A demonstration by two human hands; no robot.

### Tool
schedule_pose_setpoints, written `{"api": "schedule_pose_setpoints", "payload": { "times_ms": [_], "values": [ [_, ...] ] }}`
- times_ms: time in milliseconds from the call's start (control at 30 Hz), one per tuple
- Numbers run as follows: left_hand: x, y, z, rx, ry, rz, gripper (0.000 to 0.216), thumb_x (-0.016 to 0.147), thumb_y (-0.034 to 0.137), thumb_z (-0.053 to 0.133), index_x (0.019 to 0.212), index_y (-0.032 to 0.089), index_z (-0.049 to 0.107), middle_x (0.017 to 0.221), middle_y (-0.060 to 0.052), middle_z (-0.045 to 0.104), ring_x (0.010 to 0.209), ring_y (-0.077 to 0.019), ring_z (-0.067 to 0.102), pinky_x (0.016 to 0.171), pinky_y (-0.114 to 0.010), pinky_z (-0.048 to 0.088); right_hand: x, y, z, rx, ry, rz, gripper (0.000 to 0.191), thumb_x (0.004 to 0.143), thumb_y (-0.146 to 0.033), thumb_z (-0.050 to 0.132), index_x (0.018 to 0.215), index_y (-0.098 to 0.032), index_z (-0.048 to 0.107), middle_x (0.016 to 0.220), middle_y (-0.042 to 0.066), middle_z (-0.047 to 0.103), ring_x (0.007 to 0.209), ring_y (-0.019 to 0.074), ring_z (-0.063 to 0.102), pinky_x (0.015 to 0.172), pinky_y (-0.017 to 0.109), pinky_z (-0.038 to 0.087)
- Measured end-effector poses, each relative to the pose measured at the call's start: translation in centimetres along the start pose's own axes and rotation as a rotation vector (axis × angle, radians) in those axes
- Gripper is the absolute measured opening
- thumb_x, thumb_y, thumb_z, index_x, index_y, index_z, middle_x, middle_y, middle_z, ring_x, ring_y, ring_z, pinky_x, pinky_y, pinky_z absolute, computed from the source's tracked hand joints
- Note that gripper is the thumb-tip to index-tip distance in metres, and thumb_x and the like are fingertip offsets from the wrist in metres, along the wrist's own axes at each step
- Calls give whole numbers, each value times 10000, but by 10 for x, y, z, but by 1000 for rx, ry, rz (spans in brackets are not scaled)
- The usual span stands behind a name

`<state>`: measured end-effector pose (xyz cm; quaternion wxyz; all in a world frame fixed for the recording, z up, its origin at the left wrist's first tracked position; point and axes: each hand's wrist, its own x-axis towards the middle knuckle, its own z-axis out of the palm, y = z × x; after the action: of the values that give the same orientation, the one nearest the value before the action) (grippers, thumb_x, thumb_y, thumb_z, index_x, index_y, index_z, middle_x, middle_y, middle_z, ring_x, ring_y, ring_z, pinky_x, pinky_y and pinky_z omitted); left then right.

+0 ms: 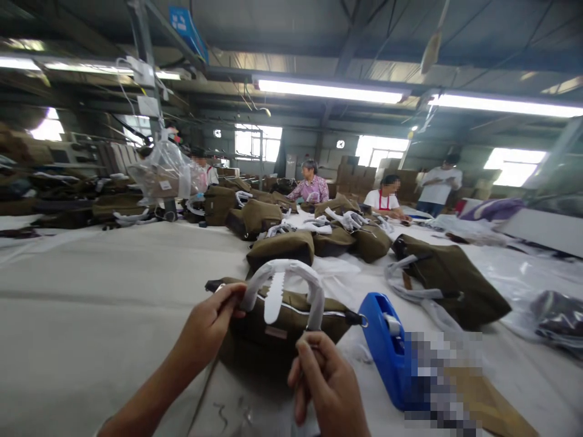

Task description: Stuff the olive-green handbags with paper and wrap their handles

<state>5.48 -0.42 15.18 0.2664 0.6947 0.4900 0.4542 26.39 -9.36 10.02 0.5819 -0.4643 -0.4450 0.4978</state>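
While nothing legible shows on the olive bag [291,315] or the blue tape dispenser [387,346] just right of it, only a small tan patch on the bag's front. Left hand [209,328], fingers pinched on the near-left end of the white-wrapped handle [282,282] arching over the bag. Right hand [325,382], fingers clenched on the wrap's right leg, just before the bag on the pale worktop [91,315].
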Motion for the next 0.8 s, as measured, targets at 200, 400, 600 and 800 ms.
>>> {"api": "schedule_pose_setpoints", "payload": {
  "times_ms": [200,400,600,800],
  "values": [
    [0,32,-4,0,-436,81,434,791,125,461,1054,198,799,755,-1,726,670,-165,630,679,-230,534,49,-12,7,-253,-37,9,441,879,-609,587,875,-168,607,556,-12,616,304,85,468,310,168,275],
    [4,40,-1,51,-547,232,475,869,127,523,1289,255,702,1181,-51,740,1080,-220,675,1013,-279,475,53,-19,16,-419,-200,-256,277,932,-443,588,864,-220,738,639,-3,657,597,134,605,541,198,444],
    [-7,25,-20,474,-363,280,285,919,187,519,930,237,799,851,-45,748,796,-190,688,725,-231,496,47,-9,6,-340,-224,-229,314,909,-524,629,906,-233,747,661,-4,674,493,110,531,429,191,374],
    [-31,19,-45,483,-106,209,190,979,304,591,958,286,780,950,1,765,926,-181,687,837,-248,481,33,18,-8,-229,-306,-204,432,853,-620,661,1064,-243,691,703,10,708,625,168,684,620,241,544]
  ]
}}
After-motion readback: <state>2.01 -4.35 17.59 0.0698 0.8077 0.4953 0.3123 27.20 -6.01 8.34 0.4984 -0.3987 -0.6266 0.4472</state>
